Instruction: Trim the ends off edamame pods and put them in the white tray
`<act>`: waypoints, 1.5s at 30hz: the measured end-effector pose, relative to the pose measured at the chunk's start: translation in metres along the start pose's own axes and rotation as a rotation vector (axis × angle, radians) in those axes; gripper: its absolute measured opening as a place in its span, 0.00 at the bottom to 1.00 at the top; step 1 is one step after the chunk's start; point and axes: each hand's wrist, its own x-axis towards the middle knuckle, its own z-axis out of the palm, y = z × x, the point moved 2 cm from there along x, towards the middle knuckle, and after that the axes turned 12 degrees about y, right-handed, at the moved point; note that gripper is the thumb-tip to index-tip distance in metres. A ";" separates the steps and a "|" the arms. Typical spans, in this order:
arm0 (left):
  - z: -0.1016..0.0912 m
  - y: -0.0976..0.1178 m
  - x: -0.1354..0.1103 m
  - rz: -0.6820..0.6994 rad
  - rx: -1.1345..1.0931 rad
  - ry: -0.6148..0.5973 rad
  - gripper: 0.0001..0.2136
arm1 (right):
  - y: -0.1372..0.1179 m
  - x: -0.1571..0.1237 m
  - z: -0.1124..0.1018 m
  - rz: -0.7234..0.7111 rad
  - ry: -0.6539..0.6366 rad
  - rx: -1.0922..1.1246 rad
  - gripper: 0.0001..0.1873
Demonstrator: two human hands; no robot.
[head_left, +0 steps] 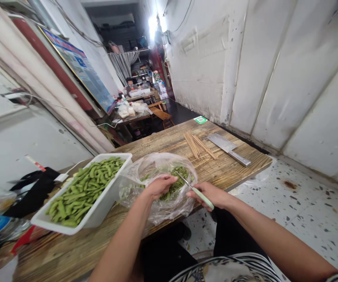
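My right hand [214, 194] is closed around the pale green handle of a pair of scissors [200, 195]. Their metal blades point up and left over a clear plastic bag [156, 158] spread open like a bowl. Inside the bag lie small green trimmings [183, 173]. Over its middle hovers my left hand [159, 186], thumb and fingers pinched near the blade tips; whatever they hold is too small to make out. Left of the bag, a white plastic tub [106, 203] is heaped with green soybean pods [89, 186].
A bundle of thin wooden skewers [198, 147] and a cleaver [226, 147] lie on the wooden table [163, 139]. Bags and a red-handled item [24, 237] crowd the left end. Farther back, a person [130, 85] sits behind another table [139, 116] loaded with plastic bags.
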 end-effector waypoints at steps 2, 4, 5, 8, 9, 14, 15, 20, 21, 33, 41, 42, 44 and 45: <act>0.001 0.002 -0.001 -0.032 -0.024 -0.027 0.20 | 0.000 0.000 0.000 0.016 0.011 0.020 0.24; 0.002 0.004 -0.002 -0.042 -0.062 -0.039 0.20 | -0.001 0.000 0.000 0.029 0.012 0.064 0.25; 0.002 0.004 -0.002 -0.038 -0.081 -0.036 0.19 | -0.001 -0.001 0.000 0.030 0.008 0.096 0.25; 0.002 0.005 0.001 -0.012 -0.157 0.008 0.14 | 0.002 -0.002 -0.001 0.032 -0.024 0.185 0.25; 0.002 0.004 0.001 -0.009 -0.188 0.030 0.12 | 0.004 -0.003 -0.001 0.038 -0.041 0.192 0.25; 0.008 0.003 -0.001 -0.035 -0.299 0.108 0.09 | 0.012 -0.005 0.002 0.058 -0.082 0.168 0.26; 0.010 0.003 -0.003 -0.034 -0.306 0.109 0.09 | 0.012 -0.005 0.003 0.058 -0.082 0.175 0.26; 0.021 0.002 -0.009 0.012 -0.326 0.099 0.10 | 0.008 -0.006 0.007 0.050 -0.058 0.202 0.24; 0.022 0.002 -0.010 0.017 -0.325 0.101 0.11 | 0.007 -0.006 0.007 0.048 -0.053 0.200 0.24; 0.025 -0.008 -0.011 0.038 -0.401 0.150 0.10 | 0.000 -0.010 0.011 0.042 -0.044 0.168 0.24; 0.031 -0.010 -0.017 0.021 -0.432 0.208 0.09 | 0.011 -0.005 0.009 0.055 0.005 0.118 0.23; 0.031 -0.009 -0.022 0.033 -0.434 0.234 0.09 | 0.013 -0.003 0.008 0.062 0.010 0.113 0.23; 0.029 -0.004 -0.039 0.110 -0.444 0.265 0.11 | 0.018 0.003 0.005 0.083 0.010 0.121 0.22; 0.027 -0.002 -0.051 0.141 -0.431 0.238 0.12 | 0.019 0.005 0.004 0.094 0.003 0.137 0.22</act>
